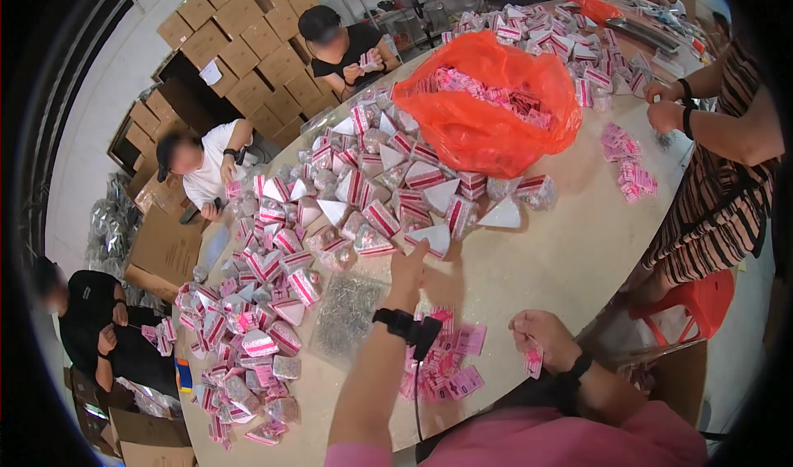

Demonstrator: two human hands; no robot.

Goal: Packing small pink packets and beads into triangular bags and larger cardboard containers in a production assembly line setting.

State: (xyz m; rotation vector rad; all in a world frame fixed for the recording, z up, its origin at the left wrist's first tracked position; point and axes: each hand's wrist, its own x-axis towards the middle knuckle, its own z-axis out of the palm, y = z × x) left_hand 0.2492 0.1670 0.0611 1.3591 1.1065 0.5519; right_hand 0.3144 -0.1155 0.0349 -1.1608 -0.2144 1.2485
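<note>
My left hand reaches forward to the near edge of a heap of small pouches. Its fingers are closed at the lower edge of a white-sided, wedge-shaped pouch. Closer to my body, my right hand is closed on a small pink card that hangs below the fingers. Between my forearms lies a loose pile of pink printed cards. Left of my left forearm is a shallow clear tray of thin silver pieces. Many pouches have pink-and-white striped card tops.
A big orange-red plastic bag stands open in mid-table, with pink cards inside. Pouches cover the table's left side. Co-workers sit along the left; another person stands at right beside more pink cards. A red stool is at right.
</note>
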